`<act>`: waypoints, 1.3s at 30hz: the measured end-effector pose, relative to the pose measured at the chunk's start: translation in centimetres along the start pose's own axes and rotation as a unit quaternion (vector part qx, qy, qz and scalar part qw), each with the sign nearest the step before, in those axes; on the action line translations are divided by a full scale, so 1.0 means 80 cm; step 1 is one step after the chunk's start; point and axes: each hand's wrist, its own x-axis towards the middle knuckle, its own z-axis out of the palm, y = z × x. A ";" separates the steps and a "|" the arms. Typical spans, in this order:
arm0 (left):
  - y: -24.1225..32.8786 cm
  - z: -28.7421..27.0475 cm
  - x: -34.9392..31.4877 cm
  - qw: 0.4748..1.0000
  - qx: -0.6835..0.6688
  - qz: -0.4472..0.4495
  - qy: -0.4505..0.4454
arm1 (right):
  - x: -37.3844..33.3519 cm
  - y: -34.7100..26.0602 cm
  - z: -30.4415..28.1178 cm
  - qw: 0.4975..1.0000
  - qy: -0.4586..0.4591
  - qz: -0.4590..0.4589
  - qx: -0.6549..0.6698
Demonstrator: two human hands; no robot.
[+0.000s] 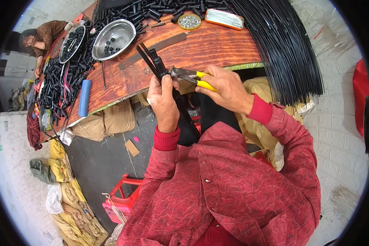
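Note:
My left hand [164,102] is closed around a black tubular plastic fitting [158,64] with several thin black rods [146,57] beside it, pointing up and away to the left. It is held above the table's near edge, the thumb on its lower end. In my right hand [227,87] is a pair of pliers [206,85] with yellow handles. The pliers' metal jaws meet the lower end of the fitting, close to my left thumb. What exactly sits between the jaws is too small to make out.
Ahead stands a wooden table [217,45] with a steel bowl [129,30], a dish of small metal pieces [189,21], an orange-rimmed tray of wires [224,19] and a blue cylinder [85,98]. Long black rods [291,53] overhang its right end. Another person [49,35] sits far left.

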 end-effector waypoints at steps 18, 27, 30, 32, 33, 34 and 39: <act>0.020 0.001 -0.016 0.995 -0.062 -0.032 -0.068 | 0.026 0.006 -0.071 0.702 -0.388 0.237 0.548; 0.017 0.001 -0.018 0.995 -0.054 -0.034 -0.078 | 0.028 0.010 -0.076 0.664 -0.410 0.260 0.569; 0.018 0.003 -0.018 0.995 -0.048 -0.029 -0.078 | 0.031 0.011 -0.077 0.646 -0.416 0.277 0.577; 0.018 0.004 -0.017 0.996 -0.047 -0.031 -0.076 | 0.031 0.009 -0.077 0.651 -0.415 0.281 0.569; 0.018 0.004 -0.017 0.996 -0.046 -0.032 -0.073 | 0.031 0.010 -0.076 0.651 -0.416 0.281 0.570; 0.018 0.004 -0.017 0.996 -0.046 -0.032 -0.073 | 0.030 0.012 -0.074 0.666 -0.413 0.260 0.564; 0.014 0.002 -0.016 0.997 -0.036 -0.030 -0.056 | 0.021 0.015 -0.061 0.691 -0.385 0.215 0.572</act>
